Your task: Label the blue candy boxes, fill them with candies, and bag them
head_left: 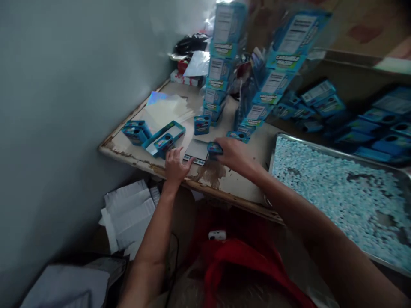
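My right hand [235, 155] grips a small blue candy box [215, 148] beside the right edge of a flat digital scale [197, 151]. Motion blurs this hand a little. My left hand [176, 164] is open with its fingers apart, its thumb by the scale's front left corner. Its fingertips are close to a small blue box [164, 143] in an open blue display carton [180, 130]; whether they touch it I cannot tell. Behind the scale another small blue box [202, 125] stands upright.
A metal tray [276, 147] of pale blue candy pieces lies right. Tall stacks of wrapped blue cartons [215, 83] [269, 98] rise behind. Pale sheets [163, 112] and more small boxes [135, 133] lie left. Loose blue boxes [379, 128] fill the right back.
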Demonstrator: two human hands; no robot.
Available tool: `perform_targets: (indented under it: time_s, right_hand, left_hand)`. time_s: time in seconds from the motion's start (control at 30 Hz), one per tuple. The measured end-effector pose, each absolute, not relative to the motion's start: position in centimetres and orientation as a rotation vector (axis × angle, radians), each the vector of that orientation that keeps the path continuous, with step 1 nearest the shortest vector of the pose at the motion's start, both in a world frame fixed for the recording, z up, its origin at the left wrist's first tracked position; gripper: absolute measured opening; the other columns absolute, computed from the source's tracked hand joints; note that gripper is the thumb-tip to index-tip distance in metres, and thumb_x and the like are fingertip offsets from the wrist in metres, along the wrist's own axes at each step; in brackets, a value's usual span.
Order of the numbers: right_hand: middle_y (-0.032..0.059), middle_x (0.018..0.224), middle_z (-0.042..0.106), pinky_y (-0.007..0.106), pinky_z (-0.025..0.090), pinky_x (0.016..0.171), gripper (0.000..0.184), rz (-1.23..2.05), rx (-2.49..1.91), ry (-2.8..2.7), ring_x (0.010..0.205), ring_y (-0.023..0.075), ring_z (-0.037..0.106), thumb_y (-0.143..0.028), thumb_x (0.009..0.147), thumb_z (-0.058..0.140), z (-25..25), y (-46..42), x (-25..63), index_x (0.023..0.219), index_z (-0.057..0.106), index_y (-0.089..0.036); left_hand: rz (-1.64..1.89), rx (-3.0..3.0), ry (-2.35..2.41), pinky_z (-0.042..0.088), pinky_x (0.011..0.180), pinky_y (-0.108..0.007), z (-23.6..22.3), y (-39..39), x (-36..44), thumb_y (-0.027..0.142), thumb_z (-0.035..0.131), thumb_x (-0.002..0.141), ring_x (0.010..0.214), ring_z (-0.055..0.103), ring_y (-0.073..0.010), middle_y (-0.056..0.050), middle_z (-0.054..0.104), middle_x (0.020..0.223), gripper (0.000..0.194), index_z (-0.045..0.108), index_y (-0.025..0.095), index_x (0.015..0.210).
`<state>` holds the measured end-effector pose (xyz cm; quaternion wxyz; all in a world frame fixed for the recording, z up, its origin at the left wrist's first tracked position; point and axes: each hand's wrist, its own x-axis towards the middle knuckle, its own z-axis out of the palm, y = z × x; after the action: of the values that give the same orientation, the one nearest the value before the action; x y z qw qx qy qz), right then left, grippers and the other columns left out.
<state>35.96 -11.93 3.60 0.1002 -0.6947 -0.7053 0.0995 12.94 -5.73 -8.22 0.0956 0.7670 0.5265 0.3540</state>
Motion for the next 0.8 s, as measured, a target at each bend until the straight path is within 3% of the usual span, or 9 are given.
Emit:
perform_targets:
  time_s: [0.1, 0.2, 0.3, 0.43, 0.53, 0.6, 0.7, 0.8]
  right_hand:
    - [0.0184, 0.145, 0.073, 0.042, 0.052, 0.114, 0.043, 0.359, -2.053, -2.048, 0.133, 0.0311, 0.068, -0.022, 0.101, 0.067, 2.3, -14.6, 39.1, 0.143, 0.070, -0.013]
    - [0.0159, 0.153, 0.069, 0.040, 0.054, 0.117, 0.053, 0.441, -2.034, -2.021, 0.137, 0.0292, 0.067, -0.024, 0.103, 0.069, 0.9, -14.6, 41.1, 0.155, 0.063, -0.016]
    - [0.0153, 0.149, 0.071, 0.042, 0.058, 0.113, 0.061, 0.496, -1.995, -2.051, 0.133, 0.0295, 0.069, -0.025, 0.104, 0.069, 0.2, -13.5, 41.7, 0.163, 0.056, -0.019]
    - [0.0209, 0.153, 0.065, 0.051, 0.060, 0.109, 0.069, 0.530, -1.886, -2.084, 0.133, 0.0348, 0.066, -0.026, 0.106, 0.066, -0.1, -13.6, 42.0, 0.171, 0.044, -0.020]
    - [0.0166, 0.169, 0.053, 0.055, 0.055, 0.119, 0.071, 0.572, -1.787, -1.909, 0.152, 0.0358, 0.053, -0.037, 0.108, 0.064, 0.1, -15.5, 43.3, 0.174, 0.040, -0.029]
    - [0.0134, 0.170, 0.052, 0.054, 0.050, 0.127, 0.063, 0.607, -1.780, -1.672, 0.157, 0.0334, 0.049, -0.041, 0.109, 0.059, 0.2, -17.3, 45.1, 0.170, 0.044, -0.034]
    - [0.0125, 0.159, 0.062, 0.054, 0.052, 0.127, 0.052, 0.646, -1.861, -1.211, 0.152, 0.0346, 0.057, -0.042, 0.104, 0.058, 0.2, -20.3, 49.2, 0.156, 0.058, -0.041]
    - [0.0147, 0.142, 0.069, 0.060, 0.063, 0.111, 0.047, 0.618, -1.980, -0.869, 0.133, 0.0391, 0.071, -0.044, 0.100, 0.059, 0.6, -23.9, 54.4, 0.147, 0.064, -0.044]
  left_hand:
    - [0.735, 2.351, 1.677, 0.041, 0.126, -0.064, -7.1, -5.8, 16.6, 0.059, 0.086, 0.087, 0.151, 0.051, -0.0504, -0.032, 0.051, 0.165, 0.096, 0.051, 0.012, 0.163]
    - [0.480, 2.312, 1.847, 0.046, 0.117, -0.072, -5.9, -5.5, 20.3, 0.059, 0.077, 0.092, 0.146, 0.054, -0.0558, -0.037, 0.051, 0.161, 0.094, 0.048, 0.010, 0.168]
    - [0.430, 2.197, 1.978, 0.052, 0.111, -0.071, -4.6, -4.7, 21.4, 0.059, 0.076, 0.085, 0.137, 0.060, -0.0523, -0.031, 0.063, 0.147, 0.095, 0.053, 0.012, 0.164]
    - [0.463, 1.979, 2.113, 0.049, 0.121, -0.069, -1.1, -5.4, 18.0, 0.064, 0.068, 0.074, 0.139, 0.062, -0.0503, -0.025, 0.068, 0.146, 0.103, 0.054, 0.015, 0.164]
    - [0.543, 1.844, 2.169, 0.052, 0.120, -0.063, 4.1, -8.6, 16.2, 0.078, 0.066, 0.068, 0.143, 0.062, -0.0461, 0.001, 0.065, 0.159, 0.090, 0.057, 0.052, 0.154]
    - [0.517, 1.765, 1.982, 0.058, 0.115, -0.059, 7.8, -11.3, 18.0, 0.074, 0.071, 0.065, 0.141, 0.066, -0.0411, 0.012, 0.063, 0.161, 0.083, 0.058, 0.062, 0.146]
    - [0.426, 1.561, 1.475, 0.064, 0.111, -0.053, 11.6, -13.7, 25.8, 0.059, 0.076, 0.065, 0.133, 0.073, -0.0344, 0.005, 0.069, 0.155, 0.091, 0.055, 0.056, 0.153]
    - [0.305, 1.503, 1.157, 0.066, 0.109, -0.045, 11.7, -12.9, 37.1, 0.053, 0.073, 0.078, 0.133, 0.074, -0.0294, -0.004, 0.071, 0.151, 0.083, 0.052, 0.046, 0.158]
